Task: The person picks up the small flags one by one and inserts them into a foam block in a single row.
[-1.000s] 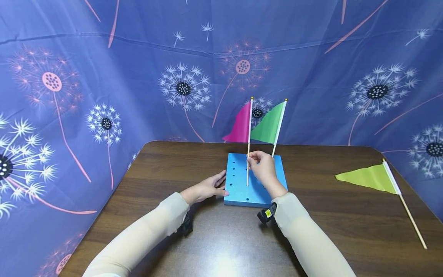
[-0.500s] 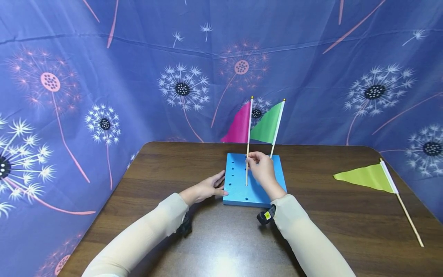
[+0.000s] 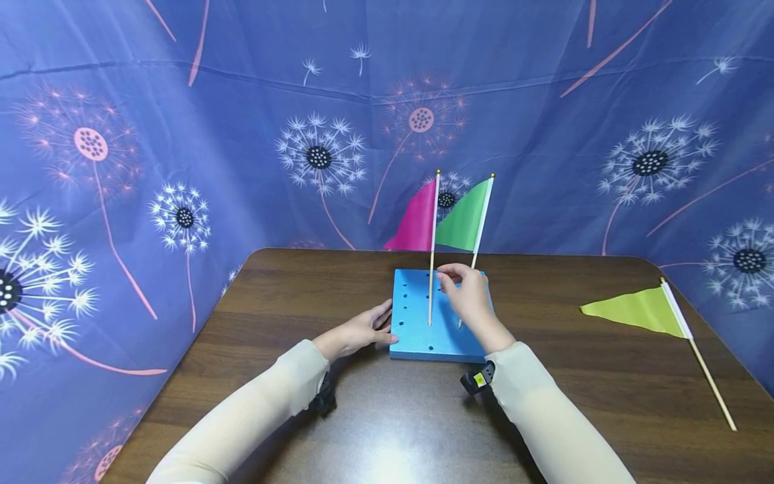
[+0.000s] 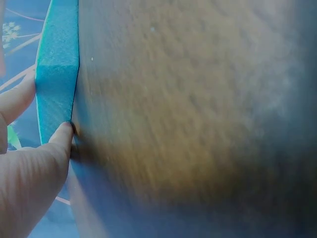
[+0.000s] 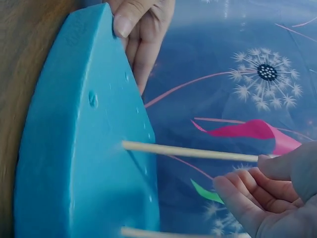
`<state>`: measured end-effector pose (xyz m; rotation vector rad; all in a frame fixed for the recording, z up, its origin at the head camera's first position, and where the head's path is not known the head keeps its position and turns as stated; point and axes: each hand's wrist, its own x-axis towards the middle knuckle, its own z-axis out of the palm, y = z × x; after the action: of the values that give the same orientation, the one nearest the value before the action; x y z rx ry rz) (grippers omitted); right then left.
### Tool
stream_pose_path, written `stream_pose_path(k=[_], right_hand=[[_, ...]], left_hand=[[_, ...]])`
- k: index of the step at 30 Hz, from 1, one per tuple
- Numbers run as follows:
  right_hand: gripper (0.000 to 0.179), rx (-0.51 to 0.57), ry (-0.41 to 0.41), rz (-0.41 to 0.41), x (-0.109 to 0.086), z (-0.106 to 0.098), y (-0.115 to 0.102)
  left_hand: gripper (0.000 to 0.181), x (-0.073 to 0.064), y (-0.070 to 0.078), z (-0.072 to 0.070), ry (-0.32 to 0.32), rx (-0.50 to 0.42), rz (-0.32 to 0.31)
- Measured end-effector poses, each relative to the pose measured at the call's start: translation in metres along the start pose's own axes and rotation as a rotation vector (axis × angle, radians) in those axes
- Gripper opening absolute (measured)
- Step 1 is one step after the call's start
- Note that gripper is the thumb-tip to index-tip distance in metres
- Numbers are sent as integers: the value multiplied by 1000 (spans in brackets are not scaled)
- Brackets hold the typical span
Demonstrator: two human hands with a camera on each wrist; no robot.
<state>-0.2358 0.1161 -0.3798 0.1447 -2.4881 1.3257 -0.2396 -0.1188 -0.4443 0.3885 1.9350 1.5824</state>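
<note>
A blue board (image 3: 417, 329) with several holes lies on the table. The pink flag (image 3: 418, 222) stands upright in it on a wooden stick, and the green flag (image 3: 465, 222) stands to its right, slightly tilted. My right hand (image 3: 471, 299) is just right of the pink flag's stick. In the right wrist view, thumb and fingers are spread apart and the thumb (image 5: 282, 166) overlaps the stick's end. My left hand (image 3: 359, 331) rests against the board's left edge, thumb (image 4: 62, 136) and fingers touching its side.
A yellow-green flag (image 3: 641, 310) lies flat on the right part of the brown wooden table (image 3: 544, 296), its stick angled toward the front. Blue cloth (image 3: 242, 134) with dandelion prints hangs behind and beside the table.
My right hand has come off the pink flag's stick and moved slightly right. The pink flag stays upright. My left hand keeps its place at the board's edge.
</note>
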Motion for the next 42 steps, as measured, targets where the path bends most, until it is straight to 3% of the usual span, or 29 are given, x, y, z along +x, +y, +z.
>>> stream_pose_path(k=[11, 21, 42], right_hand=[[22, 9, 29, 2, -15, -28, 17], [21, -9, 77, -15, -16, -38, 25], [22, -67, 83, 11, -18, -60, 42]], left_hand=[[91, -2, -2, 2, -2, 8, 12], [91, -2, -2, 1, -8, 7, 12], [91, 0, -3, 2, 15, -26, 23]])
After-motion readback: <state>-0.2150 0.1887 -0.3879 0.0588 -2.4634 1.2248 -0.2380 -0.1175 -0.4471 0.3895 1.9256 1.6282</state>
